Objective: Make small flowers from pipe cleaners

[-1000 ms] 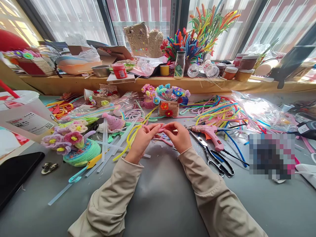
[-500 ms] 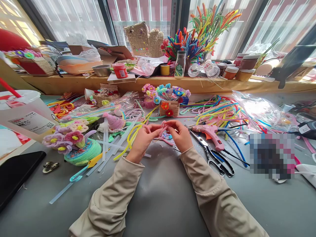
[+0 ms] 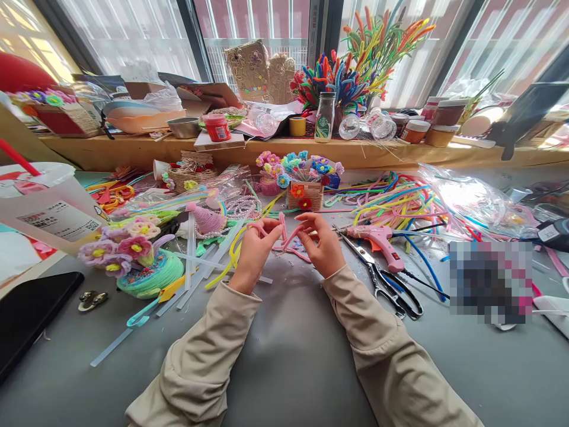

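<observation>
Between my hands is a bent pink pipe cleaner (image 3: 291,238), folded into an angled shape above the grey table. My left hand (image 3: 255,252) pinches it between thumb and fingers, and a loop of pink shows over the index finger. At the other side, my right hand (image 3: 323,243) grips the slanting end with thumb and fingertips. Just beyond the fingers, another pink strip lies on the table. Right of my right hand are black-handled scissors (image 3: 382,279) and a pink glue gun (image 3: 377,240). Clear glue sticks (image 3: 217,252) and yellow pipe cleaners (image 3: 235,252) lie beside my left hand.
A green round base with fuzzy flowers (image 3: 149,273), a phone (image 3: 35,320) and a drink cup (image 3: 48,207) stand at left. Behind my hands is a flower box (image 3: 306,194). A pile of colourful pipe cleaners (image 3: 400,201) spreads at right. Jars and a glass bottle (image 3: 325,118) line the ledge.
My hands have moved slightly apart. The pink pipe cleaner, bunched between the fingertips before, now shows an upright piece and a slanting piece between them.
</observation>
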A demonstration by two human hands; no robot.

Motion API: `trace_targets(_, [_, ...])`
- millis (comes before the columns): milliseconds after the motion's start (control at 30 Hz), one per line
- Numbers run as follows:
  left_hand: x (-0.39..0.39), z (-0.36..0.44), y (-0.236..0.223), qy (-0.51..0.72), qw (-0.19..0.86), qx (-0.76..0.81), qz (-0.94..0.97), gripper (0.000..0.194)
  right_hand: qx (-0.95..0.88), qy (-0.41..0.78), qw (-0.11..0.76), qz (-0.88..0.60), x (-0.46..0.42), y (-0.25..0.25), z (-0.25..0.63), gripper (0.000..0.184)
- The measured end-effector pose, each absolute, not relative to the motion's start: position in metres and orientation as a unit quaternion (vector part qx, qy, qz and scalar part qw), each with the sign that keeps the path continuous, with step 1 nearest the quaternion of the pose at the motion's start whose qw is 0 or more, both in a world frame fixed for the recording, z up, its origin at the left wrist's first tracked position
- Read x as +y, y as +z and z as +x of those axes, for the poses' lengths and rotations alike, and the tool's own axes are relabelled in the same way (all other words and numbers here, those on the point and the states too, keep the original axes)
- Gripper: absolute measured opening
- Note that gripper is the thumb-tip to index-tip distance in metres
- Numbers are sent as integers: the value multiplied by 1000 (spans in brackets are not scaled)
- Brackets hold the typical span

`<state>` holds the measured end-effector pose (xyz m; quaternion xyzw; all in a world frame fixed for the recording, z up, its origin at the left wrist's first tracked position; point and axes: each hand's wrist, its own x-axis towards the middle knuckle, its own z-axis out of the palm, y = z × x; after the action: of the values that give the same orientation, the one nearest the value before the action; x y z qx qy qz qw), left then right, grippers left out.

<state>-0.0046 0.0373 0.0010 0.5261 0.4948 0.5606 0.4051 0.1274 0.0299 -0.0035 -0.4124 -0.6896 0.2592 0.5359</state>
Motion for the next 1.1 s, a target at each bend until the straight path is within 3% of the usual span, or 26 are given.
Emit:
trace_targets(267, [31,2,10,480,443,465,598,20,-734,194,500,-417,31,-10,127,22])
trace_targets(533, [29,4,13,460,462,447,613,19,-721,173,522,-421,32,-9,129,23])
trace_targets(1100, [32,4,7,442,368,472,668,18,-720,158,499,-455,34,-10,128,15])
